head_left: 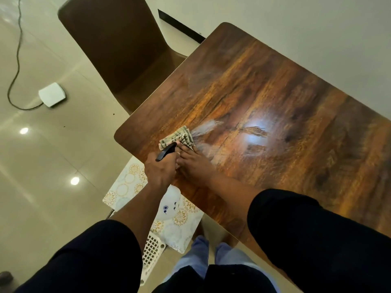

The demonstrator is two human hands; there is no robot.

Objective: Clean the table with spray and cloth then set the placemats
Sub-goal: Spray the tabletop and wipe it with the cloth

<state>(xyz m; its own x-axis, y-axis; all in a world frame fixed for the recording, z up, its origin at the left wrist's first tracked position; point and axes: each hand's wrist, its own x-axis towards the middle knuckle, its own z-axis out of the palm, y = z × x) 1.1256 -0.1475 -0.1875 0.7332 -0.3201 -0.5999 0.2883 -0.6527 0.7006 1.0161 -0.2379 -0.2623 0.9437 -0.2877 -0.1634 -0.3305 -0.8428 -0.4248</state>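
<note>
Cloth (177, 138) under right-hand fingers (186, 148)

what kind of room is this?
Probably a home dining area: a wooden table with a brown chair pushed up to it, glossy floor tiles, and patterned placemats waiting beside the table.

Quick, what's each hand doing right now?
Left hand: grips the spray bottle.
Right hand: fingers flat, pressing the cloth onto the table.
</note>
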